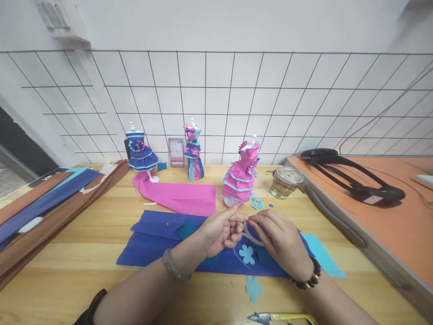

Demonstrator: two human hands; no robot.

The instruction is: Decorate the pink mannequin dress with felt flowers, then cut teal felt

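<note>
Hands together at mid-worktop (77, 266). Left hand (218, 232): palm up, index finger stretched out, the others curled loosely. Right hand (282, 239): palm down, thumb and fingers drawn to a point against that index tip. Cannot tell what, if anything, is pinched there.

A pale, translucent, ring-shaped roll (253, 241) shows just under the right fingertips, its upper rim partly covered; cannot tell whether it is gripped or lying. A thin whitish strand (242, 261) curves below, between the hands.

Handling, by judgement: roll light, fairly stiff, smooth, perhaps slick; best taken by the outer rim. Strand springy, easily lost; pinch near an end.

Under the hands: a royal-blue sheet (152, 253) of thin, creased paper or cloth, soft-looking and likely quick to tear. On it, between the hands, a pale-blue five-petal cut-out (246, 254), flat and limp; best lifted by its centre. A second pale-blue flower shape (253, 289) lies nearer the wearer. Nearer again, metal-nosed pliers with yellow handles (284, 318).

Just beyond the hands: a miniature pink dress with ruffled tiers (240, 176), pale-blue edging, on a white stand.
</note>
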